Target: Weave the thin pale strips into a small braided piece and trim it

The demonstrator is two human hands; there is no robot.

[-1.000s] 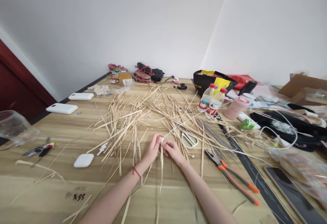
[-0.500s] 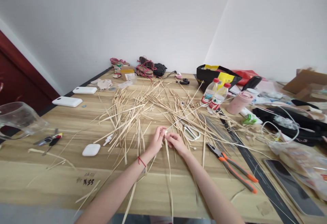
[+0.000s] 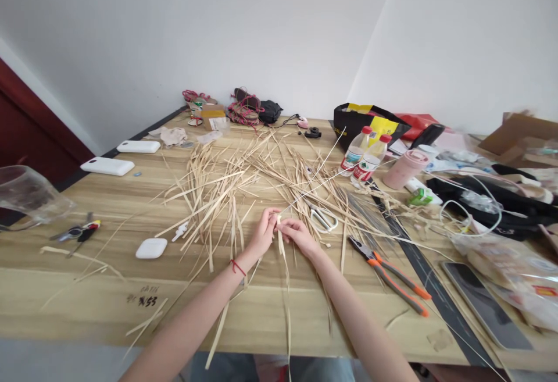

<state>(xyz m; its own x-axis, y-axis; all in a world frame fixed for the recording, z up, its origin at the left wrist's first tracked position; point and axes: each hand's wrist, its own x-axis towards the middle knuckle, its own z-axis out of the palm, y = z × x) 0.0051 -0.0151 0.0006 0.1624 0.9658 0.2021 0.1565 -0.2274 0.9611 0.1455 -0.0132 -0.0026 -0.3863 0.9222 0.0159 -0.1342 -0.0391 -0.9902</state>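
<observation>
My left hand (image 3: 263,234) and my right hand (image 3: 300,236) meet near the table's middle, fingers closed on a pale straw strip (image 3: 286,289). One end of the strip hangs down past the table's front edge. Between the fingertips is a small folded or wrapped bit of the strip, mostly covered by the fingers. Two thin white strands (image 3: 322,186) run from there up to the right, towards the bottles. A loose heap of straw strips (image 3: 222,187) spreads behind the hands. White-handled scissors (image 3: 322,217) lie just beyond my right hand.
Orange-handled pliers (image 3: 394,277) and a phone (image 3: 483,303) lie to the right. Two water bottles (image 3: 366,164), a pink cup (image 3: 405,170) and a black-yellow bag (image 3: 370,123) stand behind. A white earphone case (image 3: 151,248), small tools (image 3: 81,231) and a clear container (image 3: 30,196) are left.
The view has shifted slightly, so the table things sit a little higher and further left. Both hands keep hold of the strip, with only small finger movement.
</observation>
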